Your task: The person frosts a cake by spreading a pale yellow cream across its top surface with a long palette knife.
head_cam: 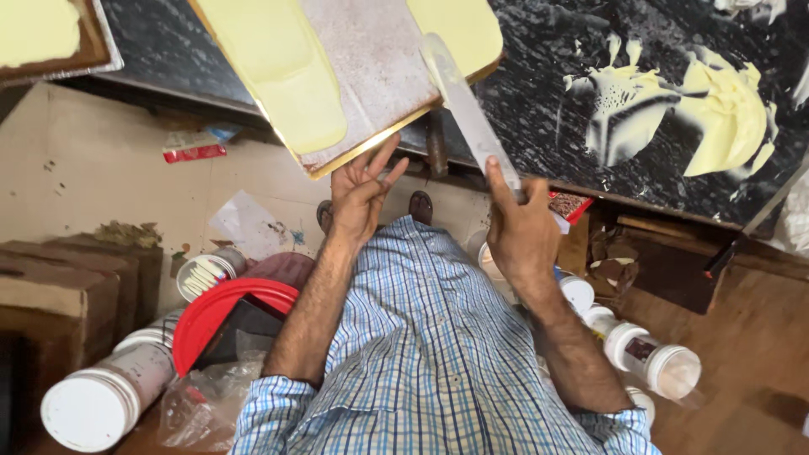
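A square cake board with pale yellow cream spread on two sides juts over the edge of the dark marble counter. My left hand supports the board's near corner from below, fingers spread against its underside. My right hand grips the handle of a long flat metal spatula, whose cream-smeared blade lies across the board's bare brown middle. My checked blue shirt fills the lower centre.
Smears of yellow cream lie on the counter at right. Another creamed board sits at top left. On the floor are white plastic jars, a red lid, cardboard boxes and more jars at right.
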